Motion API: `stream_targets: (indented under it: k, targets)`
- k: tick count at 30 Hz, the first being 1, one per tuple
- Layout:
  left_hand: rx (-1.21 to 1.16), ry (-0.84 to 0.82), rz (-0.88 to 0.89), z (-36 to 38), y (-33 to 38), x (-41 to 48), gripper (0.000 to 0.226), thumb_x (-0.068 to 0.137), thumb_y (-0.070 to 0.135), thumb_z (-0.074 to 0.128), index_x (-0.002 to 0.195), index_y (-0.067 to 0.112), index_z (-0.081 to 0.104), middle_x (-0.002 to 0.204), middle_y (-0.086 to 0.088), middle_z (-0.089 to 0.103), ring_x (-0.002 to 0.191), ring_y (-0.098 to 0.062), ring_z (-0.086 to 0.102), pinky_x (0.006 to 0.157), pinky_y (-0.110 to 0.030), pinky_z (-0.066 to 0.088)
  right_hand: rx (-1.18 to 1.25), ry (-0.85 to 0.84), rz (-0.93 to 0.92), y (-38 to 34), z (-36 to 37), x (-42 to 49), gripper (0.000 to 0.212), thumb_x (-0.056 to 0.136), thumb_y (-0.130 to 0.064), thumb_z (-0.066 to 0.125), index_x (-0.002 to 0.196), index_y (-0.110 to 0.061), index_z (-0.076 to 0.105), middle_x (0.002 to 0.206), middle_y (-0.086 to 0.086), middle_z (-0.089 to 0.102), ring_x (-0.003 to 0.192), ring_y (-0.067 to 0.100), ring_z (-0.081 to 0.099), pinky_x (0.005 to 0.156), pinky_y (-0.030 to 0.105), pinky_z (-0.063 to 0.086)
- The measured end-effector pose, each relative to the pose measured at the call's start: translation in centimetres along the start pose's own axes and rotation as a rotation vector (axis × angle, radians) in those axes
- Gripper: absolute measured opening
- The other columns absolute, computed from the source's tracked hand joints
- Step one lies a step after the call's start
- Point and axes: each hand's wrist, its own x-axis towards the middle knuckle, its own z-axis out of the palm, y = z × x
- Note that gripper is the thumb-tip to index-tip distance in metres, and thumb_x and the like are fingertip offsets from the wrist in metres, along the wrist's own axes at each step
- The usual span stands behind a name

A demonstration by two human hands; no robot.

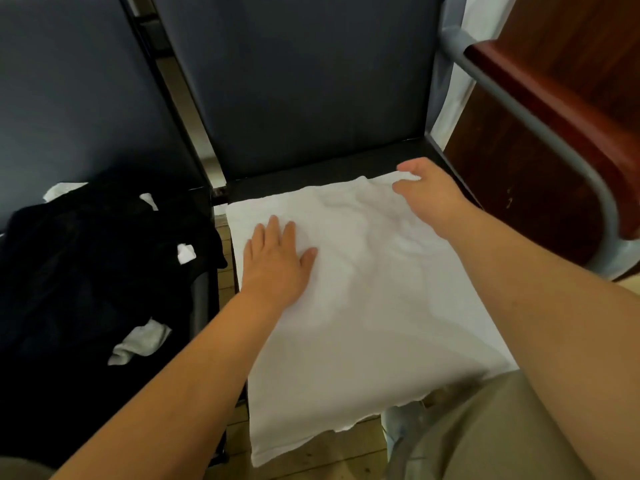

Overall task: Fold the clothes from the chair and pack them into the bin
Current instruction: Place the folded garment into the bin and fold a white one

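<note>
Folding stage: the white garment [363,306] lies spread on the chair seat [311,174], its near hem overhanging. The left hand [273,261] presses flat with fingers straight, and the right hand [426,192] pinches the far corner. The cloth looks soft, light and limp, so it is best taken at corners or edges.

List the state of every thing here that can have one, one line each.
white garment: spread flat on the chair seat, near edge hanging over the front.
left hand: fingers straight, pressing flat on the garment.
right hand: fingers curled, gripping the garment's far right corner.
clothes pile: crumpled and unfolded, black with white pieces, on the left chair.
</note>
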Motion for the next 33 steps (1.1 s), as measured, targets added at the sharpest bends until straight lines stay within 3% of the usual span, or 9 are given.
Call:
stream_targets:
  k: [3, 5, 8, 12, 16, 21, 27, 30, 33]
  targets:
    - [0.036, 0.033, -0.017, 0.8, -0.3, -0.1, 0.075, 0.105, 0.069, 0.017, 0.168, 0.031, 0.008, 0.177, -0.008, -0.007, 0.162, -0.037, -0.007, 0.132, -0.054, 0.002, -0.256, -0.067, -0.083, 0.7, -0.1, -0.6, 0.045, 0.106, -0.029, 0.063, 0.149, -0.036, 0.054, 0.153, -0.002, 0.048, 0.107, 0.018, 0.058, 0.081, 0.03, 0.056]
    - [0.043, 0.027, -0.036, 1.0, -0.5, -0.1, 0.075, 0.103, 0.072, 0.013, 0.168, 0.035, 0.004, 0.176, -0.007, -0.012, 0.162, -0.037, -0.013, 0.131, -0.055, -0.002, -0.407, -0.179, -0.095, 1.7, 0.0, -0.3, 0.051, 0.104, -0.04, 0.064, 0.154, -0.037, 0.05, 0.162, -0.002, 0.038, 0.122, 0.024, 0.057, 0.099, 0.039, 0.056]
    - [0.051, 0.021, -0.041, 1.3, -0.6, -0.3, 0.076, 0.102, 0.074, 0.009, 0.168, 0.039, -0.003, 0.176, -0.005, -0.017, 0.161, -0.036, -0.018, 0.13, -0.056, -0.007, -0.645, -0.287, -0.086, 3.2, 0.2, 0.4, 0.065, 0.102, -0.058, 0.06, 0.161, -0.038, 0.041, 0.174, -0.001, 0.022, 0.156, 0.033, 0.031, 0.125, 0.05, 0.034]
    - [0.077, 0.024, -0.053, 1.6, -0.2, 0.3, 0.076, 0.102, 0.073, 0.007, 0.168, 0.038, -0.007, 0.176, -0.005, -0.019, 0.161, -0.036, -0.019, 0.13, -0.058, -0.007, -0.59, -0.243, -0.049, 3.9, 0.4, 1.8, 0.068, 0.099, -0.061, 0.061, 0.16, -0.041, 0.041, 0.176, -0.004, 0.016, 0.159, 0.031, 0.022, 0.121, 0.054, 0.04]
    - [0.085, 0.031, -0.066, 1.6, 0.5, 1.9, 0.076, 0.102, 0.071, 0.006, 0.168, 0.035, -0.007, 0.176, -0.007, -0.019, 0.161, -0.038, -0.019, 0.129, -0.062, -0.006, -0.619, -0.188, -0.063, 3.9, 0.7, 3.3, 0.064, 0.1, -0.055, 0.06, 0.16, -0.043, 0.041, 0.177, -0.005, 0.015, 0.163, 0.031, 0.012, 0.13, 0.057, 0.02]
    - [0.097, 0.028, -0.098, 1.2, 1.2, 4.1, 0.076, 0.102, 0.071, 0.005, 0.168, 0.036, -0.009, 0.176, -0.005, -0.019, 0.161, -0.038, -0.019, 0.127, -0.065, -0.006, -0.667, -0.123, -0.094, 3.7, 1.2, 4.5, 0.06, 0.104, -0.047, 0.056, 0.161, -0.041, 0.039, 0.178, -0.003, 0.015, 0.164, 0.033, 0.007, 0.132, 0.057, 0.01]
    - [0.099, 0.016, -0.101, 1.2, 1.2, 4.7, 0.076, 0.101, 0.073, 0.004, 0.167, 0.037, -0.01, 0.176, -0.004, -0.02, 0.161, -0.036, -0.02, 0.126, -0.066, -0.007, -0.734, -0.093, -0.1, 2.6, 1.5, 3.9, 0.062, 0.106, -0.044, 0.054, 0.164, -0.035, 0.036, 0.177, 0.004, 0.015, 0.163, 0.035, 0.01, 0.132, 0.057, 0.01]
    - [0.092, 0.033, -0.093, 1.1, 0.8, 4.4, 0.078, 0.102, 0.073, 0.007, 0.168, 0.035, -0.006, 0.176, -0.007, -0.019, 0.161, -0.037, -0.019, 0.128, -0.063, -0.007, -0.749, -0.073, -0.062, 1.6, 1.2, 2.8, 0.065, 0.104, -0.051, 0.054, 0.164, -0.034, 0.036, 0.174, 0.006, 0.023, 0.16, 0.038, 0.018, 0.13, 0.057, 0.016]
    - [0.064, 0.097, -0.063, 0.8, 0.1, 3.6, 0.08, 0.103, 0.072, 0.012, 0.17, 0.028, 0.001, 0.176, -0.011, -0.014, 0.162, -0.035, -0.016, 0.13, -0.057, -0.004, -0.776, -0.134, -0.019, 1.5, 1.5, 1.6, 0.074, 0.102, -0.064, 0.052, 0.167, -0.036, 0.029, 0.175, 0.007, 0.018, 0.159, 0.043, 0.017, 0.129, 0.06, 0.02]
